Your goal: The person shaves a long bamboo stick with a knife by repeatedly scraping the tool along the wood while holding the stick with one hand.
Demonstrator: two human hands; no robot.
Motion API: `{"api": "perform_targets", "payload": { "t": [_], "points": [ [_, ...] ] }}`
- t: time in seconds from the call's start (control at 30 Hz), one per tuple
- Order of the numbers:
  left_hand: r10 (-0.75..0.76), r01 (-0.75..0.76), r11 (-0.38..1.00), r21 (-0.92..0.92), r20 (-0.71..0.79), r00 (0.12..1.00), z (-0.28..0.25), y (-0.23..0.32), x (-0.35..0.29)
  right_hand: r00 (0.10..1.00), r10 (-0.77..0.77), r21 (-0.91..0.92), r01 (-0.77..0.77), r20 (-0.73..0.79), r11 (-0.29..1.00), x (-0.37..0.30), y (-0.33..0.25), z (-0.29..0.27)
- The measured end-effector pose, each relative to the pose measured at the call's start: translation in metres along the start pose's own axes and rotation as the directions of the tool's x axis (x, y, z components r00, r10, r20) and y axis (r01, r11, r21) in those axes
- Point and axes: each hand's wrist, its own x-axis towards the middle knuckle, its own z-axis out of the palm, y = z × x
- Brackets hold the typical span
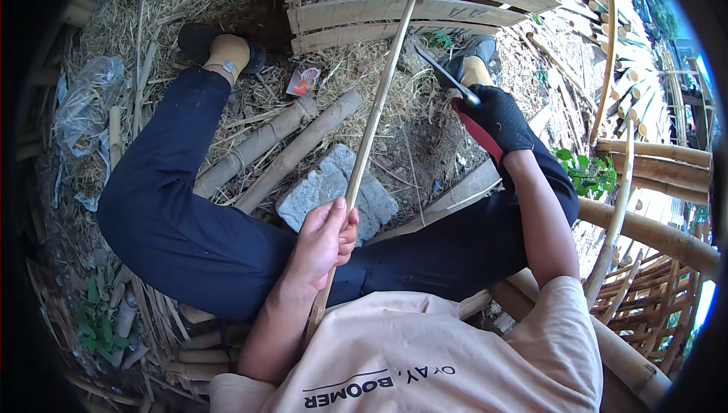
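A long, pale bamboo strip [384, 87] slants from beside my torso up to the slatted wooden crate [394, 15], where its far end meets a slat or overlaps it. My bare left hand [326, 237] is closed around its lower part, the thumb lying along the strip. On my right hand [494, 121] is a black and red glove. Its fingers are wrapped round the handle of a knife [440, 66], whose narrow metal blade points up and left, apart from the strip. The knife's handle is mostly hidden by the glove.
Between my legs lie a rough grey stone block [326, 182] and bamboo pieces [303, 147] on straw-covered ground. A small red packet [303, 80] is near my left foot. Crumpled clear plastic [87, 109] lies far left. Bamboo poles [660, 235] crowd the right side.
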Motion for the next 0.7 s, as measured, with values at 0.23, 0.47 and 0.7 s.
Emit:
{"api": "perform_targets", "payload": {
  "t": [0.23, 0.47, 0.7],
  "points": [
    [0.068, -0.064, 0.995, 0.081, -0.039, 0.997, 0.001, -0.001, 0.002, 0.911, -0.328, 0.142, 0.301, 0.251, 0.943, -0.05, -0.065, 0.028],
    [0.086, -0.082, 0.992, 0.099, -0.035, 0.996, 0.0, -0.007, 0.008, 0.897, -0.3, 0.012, 0.313, 0.325, 0.95, -0.041, -0.062, 0.04],
    [0.102, -0.089, 0.982, 0.165, -0.074, 0.992, 0.007, -0.004, 0.006, 0.978, -0.132, -0.103, 0.149, 0.159, 0.983, 0.003, -0.024, 0.041]
  ]
}}
